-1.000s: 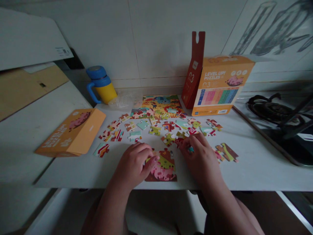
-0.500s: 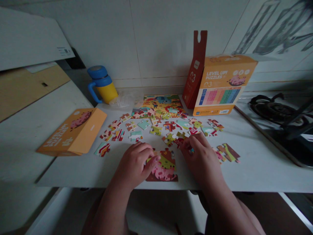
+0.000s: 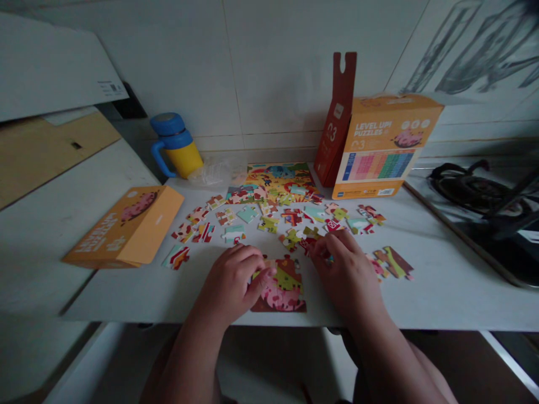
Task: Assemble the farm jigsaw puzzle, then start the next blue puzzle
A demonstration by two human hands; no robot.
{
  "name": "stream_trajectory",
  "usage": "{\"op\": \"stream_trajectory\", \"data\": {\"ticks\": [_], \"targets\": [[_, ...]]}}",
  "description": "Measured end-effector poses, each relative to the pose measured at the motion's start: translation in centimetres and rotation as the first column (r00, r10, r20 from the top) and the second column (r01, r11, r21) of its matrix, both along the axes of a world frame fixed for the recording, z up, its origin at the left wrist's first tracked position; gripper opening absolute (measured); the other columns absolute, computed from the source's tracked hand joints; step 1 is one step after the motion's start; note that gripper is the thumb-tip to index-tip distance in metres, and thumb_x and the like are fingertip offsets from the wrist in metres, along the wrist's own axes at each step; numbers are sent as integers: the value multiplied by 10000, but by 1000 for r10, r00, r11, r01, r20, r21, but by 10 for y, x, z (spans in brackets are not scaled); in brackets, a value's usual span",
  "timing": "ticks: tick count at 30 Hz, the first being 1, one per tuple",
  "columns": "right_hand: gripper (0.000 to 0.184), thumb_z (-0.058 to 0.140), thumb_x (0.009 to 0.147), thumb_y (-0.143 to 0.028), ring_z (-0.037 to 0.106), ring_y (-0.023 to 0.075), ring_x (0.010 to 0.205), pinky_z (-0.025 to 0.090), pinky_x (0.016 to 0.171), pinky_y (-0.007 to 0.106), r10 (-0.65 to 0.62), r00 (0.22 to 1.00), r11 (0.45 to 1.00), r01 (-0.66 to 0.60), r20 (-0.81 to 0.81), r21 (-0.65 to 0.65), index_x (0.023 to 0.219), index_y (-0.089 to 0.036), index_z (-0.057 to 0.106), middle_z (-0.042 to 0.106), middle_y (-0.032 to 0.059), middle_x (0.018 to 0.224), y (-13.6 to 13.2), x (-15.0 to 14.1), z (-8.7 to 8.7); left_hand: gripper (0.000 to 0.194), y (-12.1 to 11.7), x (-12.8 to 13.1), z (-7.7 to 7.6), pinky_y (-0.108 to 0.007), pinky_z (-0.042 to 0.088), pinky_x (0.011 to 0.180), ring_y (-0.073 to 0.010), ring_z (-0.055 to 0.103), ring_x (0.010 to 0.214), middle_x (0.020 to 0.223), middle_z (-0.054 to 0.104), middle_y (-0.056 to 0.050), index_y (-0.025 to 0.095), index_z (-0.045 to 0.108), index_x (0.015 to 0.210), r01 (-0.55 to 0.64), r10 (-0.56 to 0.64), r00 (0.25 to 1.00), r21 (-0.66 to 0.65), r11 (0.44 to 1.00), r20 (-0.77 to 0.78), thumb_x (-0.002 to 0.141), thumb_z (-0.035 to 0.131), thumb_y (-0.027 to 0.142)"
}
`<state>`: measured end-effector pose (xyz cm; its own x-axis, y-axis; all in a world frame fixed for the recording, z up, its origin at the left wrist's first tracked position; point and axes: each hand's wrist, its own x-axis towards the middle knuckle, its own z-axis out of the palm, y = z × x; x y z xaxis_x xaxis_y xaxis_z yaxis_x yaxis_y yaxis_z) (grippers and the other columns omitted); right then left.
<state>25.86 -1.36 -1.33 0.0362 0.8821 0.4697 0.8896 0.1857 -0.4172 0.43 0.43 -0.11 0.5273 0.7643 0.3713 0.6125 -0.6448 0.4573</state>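
A partly joined jigsaw section (image 3: 283, 294) with a pink spotted pig lies near the table's front edge. My left hand (image 3: 238, 280) rests at its left side, fingers curled, the thumb over its edge; whatever lies under the fingers is hidden. To the right of the section, my right hand (image 3: 347, 269) is closed in a pinch at a puzzle piece (image 3: 329, 258), mostly covered by the fingers. Loose puzzle pieces (image 3: 268, 224) spread in an arc beyond both hands. More pieces (image 3: 394, 262) lie right of my right hand.
An illustrated puzzle sheet (image 3: 278, 177) lies at the back. Left stand an orange box lid (image 3: 126, 224), a blue-yellow mug (image 3: 181, 148) and clear plastic wrap (image 3: 219, 171). An open orange puzzle box (image 3: 383, 148) stands back right, beside a black stove (image 3: 484, 207).
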Motion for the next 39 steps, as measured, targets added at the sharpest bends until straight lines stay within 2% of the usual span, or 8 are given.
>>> {"op": "stream_trajectory", "data": {"ticks": [18, 39], "targets": [[152, 582, 1015, -222, 606, 227, 819, 451, 749, 367, 3, 1000, 1000, -3, -2, 8, 871, -242, 624, 653, 73, 1009, -1, 0, 0, 303, 0, 0, 1, -439, 545, 880, -250, 693, 965, 988, 732, -73, 208, 688, 898, -4, 4, 1000, -5, 1000, 3, 1096, 544, 387], [177, 569, 1012, -194, 641, 203, 815, 468, 702, 330, 92, 993, 995, -89, -79, 32, 846, -250, 554, 655, 54, 972, -1, -1, 2, 299, -1, 0, 1, -427, 558, 875, -246, 695, 958, 985, 738, -79, 215, 682, 893, -9, 9, 1000, 8, 1000, -5, 1096, 536, 379]]}}
